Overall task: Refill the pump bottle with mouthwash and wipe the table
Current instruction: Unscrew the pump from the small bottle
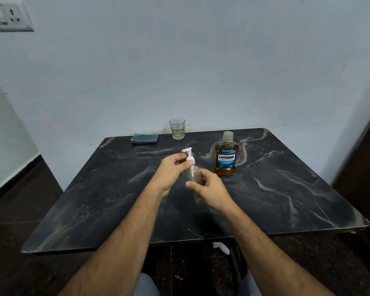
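The clear pump bottle (193, 176) was held above the middle of the dark marbled table (286, 189), its long axis tilted, base toward the person and white pump head (188, 151) pointing up and away, nozzle to the left. The right hand (209, 190) wrapped its fingers round the bottle's body; the left hand (173, 170) pinched the white collar just under the pump. Just beside them to the right, the mouthwash bottle (225, 155) stood upright, capped, holding amber liquid. Farther back, near the wall, stood a glass (177, 128) and, left of it, a folded blue cloth (144, 138).
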A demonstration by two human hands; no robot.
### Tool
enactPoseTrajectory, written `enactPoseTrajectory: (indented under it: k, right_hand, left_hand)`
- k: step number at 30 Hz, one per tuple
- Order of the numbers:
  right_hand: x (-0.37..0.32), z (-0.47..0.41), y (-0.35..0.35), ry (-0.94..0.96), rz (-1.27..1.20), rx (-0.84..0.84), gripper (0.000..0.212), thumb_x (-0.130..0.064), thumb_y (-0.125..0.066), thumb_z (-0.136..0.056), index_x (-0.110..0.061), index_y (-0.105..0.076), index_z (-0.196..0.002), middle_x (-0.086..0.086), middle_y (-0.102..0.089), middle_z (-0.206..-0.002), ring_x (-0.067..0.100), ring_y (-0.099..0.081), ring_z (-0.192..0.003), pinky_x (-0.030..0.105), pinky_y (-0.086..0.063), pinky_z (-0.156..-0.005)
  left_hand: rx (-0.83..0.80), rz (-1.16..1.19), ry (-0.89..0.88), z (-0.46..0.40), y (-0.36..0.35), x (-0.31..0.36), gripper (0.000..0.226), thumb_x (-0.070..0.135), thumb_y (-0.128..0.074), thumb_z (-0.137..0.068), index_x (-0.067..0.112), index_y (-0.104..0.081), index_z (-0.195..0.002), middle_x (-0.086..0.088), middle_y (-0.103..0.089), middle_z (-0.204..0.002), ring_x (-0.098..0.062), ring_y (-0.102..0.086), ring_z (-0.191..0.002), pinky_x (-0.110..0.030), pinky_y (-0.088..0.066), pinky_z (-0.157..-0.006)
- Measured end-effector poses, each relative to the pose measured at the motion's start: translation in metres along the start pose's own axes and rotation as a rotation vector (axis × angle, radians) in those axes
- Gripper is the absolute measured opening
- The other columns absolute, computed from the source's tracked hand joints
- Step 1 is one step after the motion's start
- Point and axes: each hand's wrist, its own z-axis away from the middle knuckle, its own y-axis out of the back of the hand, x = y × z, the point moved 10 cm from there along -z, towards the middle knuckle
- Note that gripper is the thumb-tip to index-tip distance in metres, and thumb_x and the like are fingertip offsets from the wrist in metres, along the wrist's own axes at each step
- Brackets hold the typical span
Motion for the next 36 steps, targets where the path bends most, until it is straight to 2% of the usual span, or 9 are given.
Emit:
enactPoseTrajectory:
  k: [4,7,13,16,20,22,25,29,36]
  right_hand:
    - [0.001,0.001,-0.001,-0.006,0.009,-0.012,0.036,-0.028,-0.074,-0.086,-0.02,-0.06,-0.118,-0.003,-0.065,-0.11,0.01,-0.064,-0.098,0.021,-0.053,-0.066]
    - [0.004,0.002,-0.001,-0.02,0.009,-0.009,0.035,-0.028,-0.075,-0.085,-0.021,-0.06,-0.116,-0.005,-0.065,-0.107,0.011,-0.065,-0.096,0.021,-0.053,-0.06]
    - [0.018,0.001,0.002,-0.051,0.049,0.011,0.035,-0.03,-0.077,-0.082,-0.025,-0.062,-0.114,-0.011,-0.064,-0.108,0.009,-0.062,-0.1,0.029,-0.058,-0.076]
    - [0.025,-0.001,0.004,-0.051,0.079,0.023,0.038,-0.032,-0.079,-0.08,-0.025,-0.064,-0.113,-0.011,-0.066,-0.108,0.007,-0.062,-0.1,0.037,-0.057,-0.087]
    - [0.033,-0.006,0.007,-0.045,0.102,0.049,0.036,-0.032,-0.08,-0.079,-0.024,-0.065,-0.11,-0.011,-0.067,-0.105,0.005,-0.063,-0.097,0.037,-0.055,-0.091]
    - [0.034,-0.008,0.01,-0.031,0.104,0.073,0.035,-0.032,-0.08,-0.078,-0.023,-0.065,-0.108,-0.01,-0.067,-0.103,0.006,-0.063,-0.096,0.037,-0.055,-0.09]
    - [0.034,-0.012,0.013,-0.022,0.09,0.118,0.031,-0.031,-0.08,-0.079,-0.024,-0.064,-0.105,-0.01,-0.066,-0.104,0.006,-0.061,-0.097,0.036,-0.055,-0.09]
    - [0.032,-0.016,0.016,0.009,0.059,0.17,0.029,-0.028,-0.079,-0.081,-0.025,-0.063,-0.104,-0.01,-0.066,-0.106,0.005,-0.061,-0.099,0.034,-0.055,-0.089]
    - [0.039,-0.027,0.013,0.025,0.059,0.21,0.037,-0.032,-0.08,-0.078,-0.025,-0.063,-0.11,-0.009,-0.064,-0.112,0.006,-0.059,-0.103,0.028,-0.052,-0.089]
  left_hand:
    - [0.033,-0.005,-0.029,0.001,-0.001,0.006,0.016,0.011,-0.068,-0.091,0.017,-0.072,-0.105,0.003,-0.073,-0.099,-0.01,-0.066,-0.095,-0.023,-0.048,-0.079]
    - [0.092,0.055,-0.026,-0.002,0.005,0.006,0.016,0.016,-0.072,-0.088,0.015,-0.07,-0.104,-0.002,-0.075,-0.099,-0.016,-0.068,-0.097,-0.027,-0.05,-0.082]
    - [0.242,0.246,-0.031,-0.007,0.027,0.013,0.008,0.018,-0.068,-0.092,0.017,-0.068,-0.099,-0.001,-0.075,-0.091,-0.019,-0.07,-0.095,-0.037,-0.051,-0.089]
    - [0.312,0.329,-0.026,-0.014,0.047,0.019,0.001,0.021,-0.067,-0.093,0.02,-0.066,-0.094,0.004,-0.073,-0.083,-0.014,-0.07,-0.086,-0.034,-0.049,-0.082]
    - [0.413,0.329,-0.022,-0.024,0.081,0.026,0.004,0.022,-0.067,-0.093,0.019,-0.066,-0.094,0.003,-0.067,-0.083,-0.009,-0.067,-0.072,-0.03,-0.052,-0.072]
    - [0.426,0.169,-0.009,-0.032,0.096,0.022,0.009,0.023,-0.071,-0.09,0.017,-0.069,-0.097,0.002,-0.067,-0.083,-0.01,-0.063,-0.071,-0.03,-0.051,-0.071]
    - [0.425,-0.356,0.007,-0.044,0.114,0.012,0.025,0.029,-0.078,-0.083,0.015,-0.074,-0.103,0.006,-0.069,-0.083,-0.01,-0.06,-0.071,-0.026,-0.049,-0.067]
    - [0.398,-1.009,0.152,-0.046,0.126,-0.015,0.025,0.044,-0.075,-0.082,0.032,-0.072,-0.104,0.007,-0.07,-0.1,-0.021,-0.063,-0.103,-0.038,-0.045,-0.093]
    - [0.472,-1.19,0.252,-0.051,0.141,-0.053,0.03,0.054,-0.068,-0.085,0.029,-0.069,-0.101,0.0,-0.072,-0.103,-0.025,-0.063,-0.106,-0.042,-0.036,-0.096]
